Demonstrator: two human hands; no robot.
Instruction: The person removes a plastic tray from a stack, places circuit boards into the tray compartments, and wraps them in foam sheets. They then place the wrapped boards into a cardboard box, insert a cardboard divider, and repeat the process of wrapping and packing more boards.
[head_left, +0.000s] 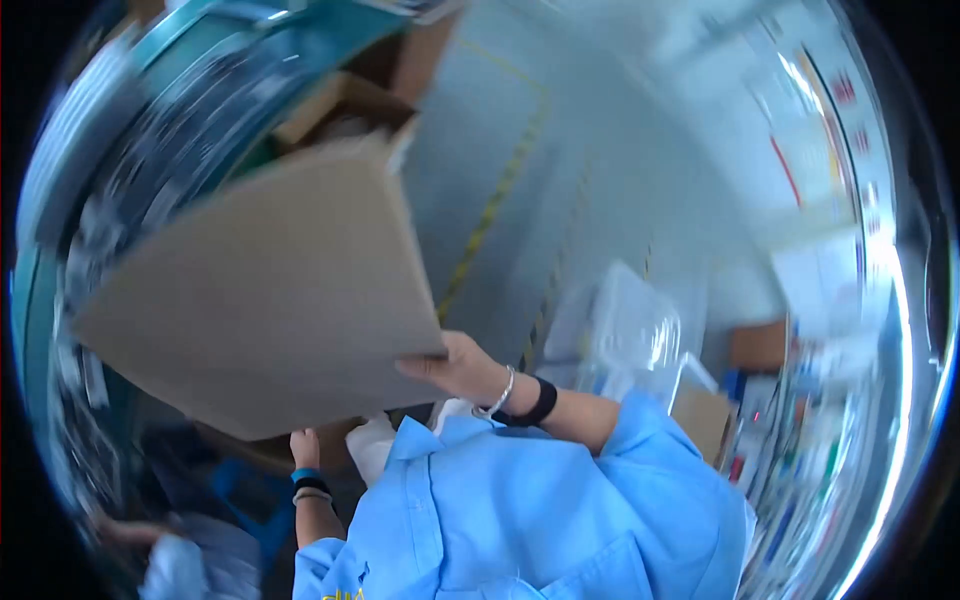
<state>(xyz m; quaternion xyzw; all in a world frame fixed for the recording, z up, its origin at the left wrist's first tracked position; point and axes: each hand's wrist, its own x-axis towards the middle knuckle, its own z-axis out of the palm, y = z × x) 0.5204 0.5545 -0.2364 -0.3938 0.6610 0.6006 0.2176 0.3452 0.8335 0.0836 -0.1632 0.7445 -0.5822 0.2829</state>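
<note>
A large, plain piece of brown cardboard [260, 290] spans the left and middle of the view, tilted in front of me. My right hand [455, 368] grips its near right edge, thumb on the upper face and fingers tucked underneath. My left hand [305, 448] is at the cardboard's near lower edge, its fingers mostly hidden beneath the board; it appears to hold that side. Whether the cardboard is a single sheet or the face of a flat carton, I cannot tell. Motion blurs much of the scene.
An open cardboard box [345, 105] stands beyond the board beside a green-edged bench [185, 30] with blurred items. Clear plastic bins [635, 325] sit to the right, near cluttered shelving [800, 450]. Yellow-black tape [490, 210] marks the grey floor. Another person's arm [135, 530] shows at lower left.
</note>
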